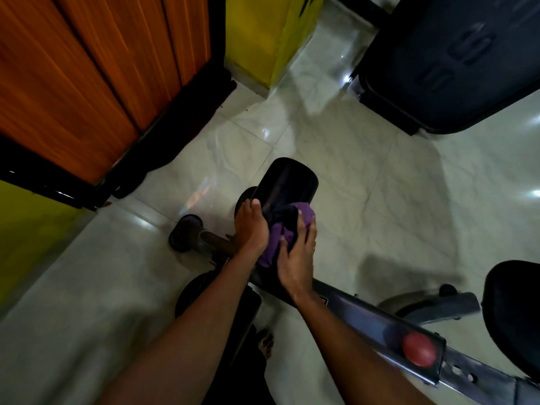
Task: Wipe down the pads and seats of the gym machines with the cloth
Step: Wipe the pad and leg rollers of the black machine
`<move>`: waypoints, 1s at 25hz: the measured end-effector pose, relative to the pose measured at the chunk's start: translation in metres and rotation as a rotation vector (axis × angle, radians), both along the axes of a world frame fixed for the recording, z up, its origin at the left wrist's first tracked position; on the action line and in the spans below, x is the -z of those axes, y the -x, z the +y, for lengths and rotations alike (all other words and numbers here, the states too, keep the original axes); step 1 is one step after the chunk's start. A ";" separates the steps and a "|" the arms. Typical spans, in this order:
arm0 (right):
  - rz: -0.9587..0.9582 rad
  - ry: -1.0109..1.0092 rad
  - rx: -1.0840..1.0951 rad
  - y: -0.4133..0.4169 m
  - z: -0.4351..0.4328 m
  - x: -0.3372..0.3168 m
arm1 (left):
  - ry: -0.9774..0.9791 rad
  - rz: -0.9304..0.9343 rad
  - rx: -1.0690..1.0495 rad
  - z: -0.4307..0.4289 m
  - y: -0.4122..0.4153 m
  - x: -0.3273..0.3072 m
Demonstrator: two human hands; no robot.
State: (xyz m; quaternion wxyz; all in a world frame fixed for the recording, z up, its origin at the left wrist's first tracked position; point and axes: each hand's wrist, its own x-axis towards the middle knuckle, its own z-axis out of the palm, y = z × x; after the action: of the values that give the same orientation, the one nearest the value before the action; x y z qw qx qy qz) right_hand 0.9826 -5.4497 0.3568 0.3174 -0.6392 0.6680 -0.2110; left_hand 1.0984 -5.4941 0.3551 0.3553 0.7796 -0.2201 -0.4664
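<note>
1. Two hands meet on one purple cloth (276, 239), which is bunched against the near end of a black cylindrical roller pad (287, 184) at mid-frame, above the tiled floor (365, 176).
2. Left hand (250, 229): fingers curled around the left side of the pad's near end, thumb lying up along the pad, palm touching the cloth's left edge.
3. Right hand (296, 258): closed over the cloth from the right, fingers spread and pressing the fabric onto the pad; folds of purple show between the fingers.
4. Metal frame bar (365, 311): runs from under the hands toward the lower right, carrying a red knob (419, 349).
5. Second roller pad (187, 232): lower and to the left of the hands, its end facing the camera; blurred.
6. Black seat (514, 311): at the right edge, partly cut off.
7. Dark padded machine part (455, 59): upper right, well apart from the hands.
8. Orange wood-grain panel (87, 68) and yellow wall (263, 33): upper left background.
</note>
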 end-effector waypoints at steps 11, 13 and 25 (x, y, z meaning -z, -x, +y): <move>-0.167 -0.080 0.267 -0.001 -0.126 -0.016 | 0.031 0.003 0.005 0.002 -0.004 0.006; -0.157 -0.084 0.276 -0.004 -0.086 -0.015 | -0.037 0.050 -0.036 -0.006 -0.009 0.012; 0.289 -0.007 -0.109 -0.009 -0.149 -0.027 | 0.147 -0.209 0.212 0.025 0.017 -0.003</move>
State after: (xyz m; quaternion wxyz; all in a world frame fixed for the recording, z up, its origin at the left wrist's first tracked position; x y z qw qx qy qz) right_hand 0.9914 -5.5991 0.3840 0.2311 -0.6970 0.6719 -0.0971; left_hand 1.0817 -5.4688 0.3578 0.3352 0.7683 -0.3703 -0.4003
